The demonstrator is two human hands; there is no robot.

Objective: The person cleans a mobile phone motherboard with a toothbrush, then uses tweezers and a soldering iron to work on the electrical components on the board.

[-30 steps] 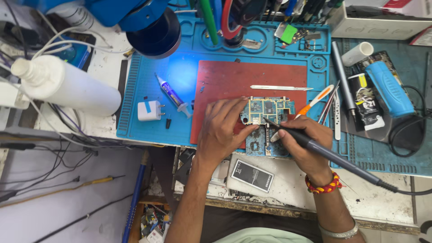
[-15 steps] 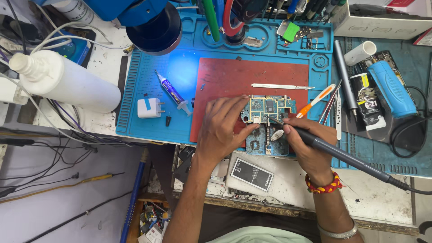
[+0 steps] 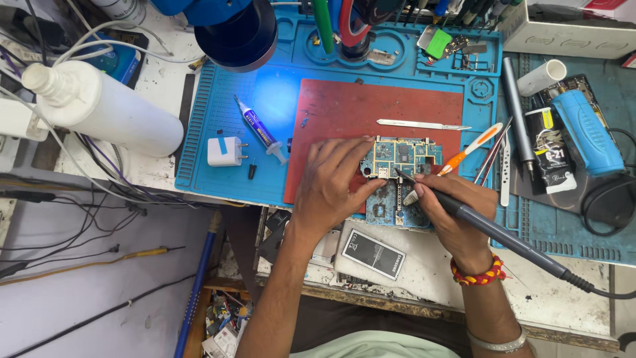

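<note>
A blue-green phone circuit board point(image 3: 404, 158) lies at the near edge of a red mat point(image 3: 371, 106) on a blue work mat point(image 3: 225, 119). My left hand point(image 3: 331, 185) presses on the board's left edge with its fingertips. My right hand point(image 3: 454, 212) grips a dark soldering iron point(image 3: 490, 232) like a pen, its tip touching the board near the lower middle. A cable runs from the iron off to the right. A second worn blue board piece point(image 3: 391, 209) lies just below, between my hands.
A white bottle point(image 3: 99, 109) lies at the left. A syringe tube point(image 3: 258, 132), white plug point(image 3: 224, 151), metal blade point(image 3: 417, 124), orange-handled brush point(image 3: 474, 147), tweezers and blue tool point(image 3: 586, 129) surround the board. A phone battery point(image 3: 373, 254) lies near the table edge. A blue lamp head point(image 3: 238, 30) hangs above.
The iron's tip has shifted slightly left across the board. My left hand stays pressed on the board's left edge.
</note>
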